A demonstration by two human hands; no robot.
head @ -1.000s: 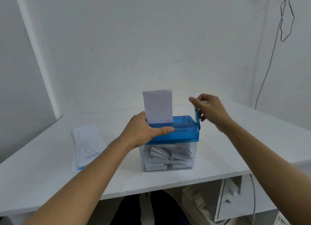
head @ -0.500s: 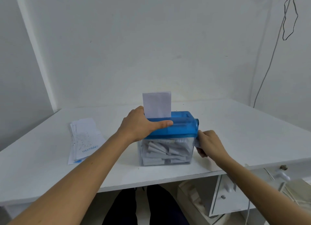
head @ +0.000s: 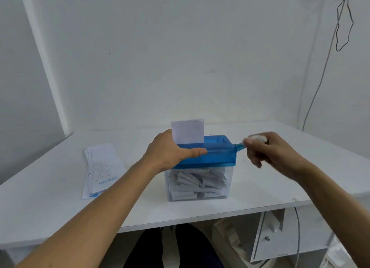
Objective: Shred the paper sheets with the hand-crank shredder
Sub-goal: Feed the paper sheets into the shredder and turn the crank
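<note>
A hand-crank shredder with a blue lid (head: 218, 153) stands on the white desk (head: 50, 203). Its clear bin (head: 198, 184) holds several paper strips. A white sheet (head: 188, 131) stands upright in the lid's slot, about half of it showing. My left hand (head: 170, 151) grips the left end of the lid, thumb laid along its front. My right hand (head: 268, 149) grips the knob of the blue crank (head: 239, 147), which points right from the lid's right end.
A stack of printed paper sheets (head: 102, 169) lies on the desk left of the shredder. A cable (head: 318, 83) hangs down the wall at the right. Below the desk stand a white drawer unit (head: 268, 237) and my dark-clad legs (head: 180, 249).
My right hand has swung the crank from the top, down beside the bin, and up to the right. The sheet has sunk lower into the slot. My left hand has stayed on the lid.
</note>
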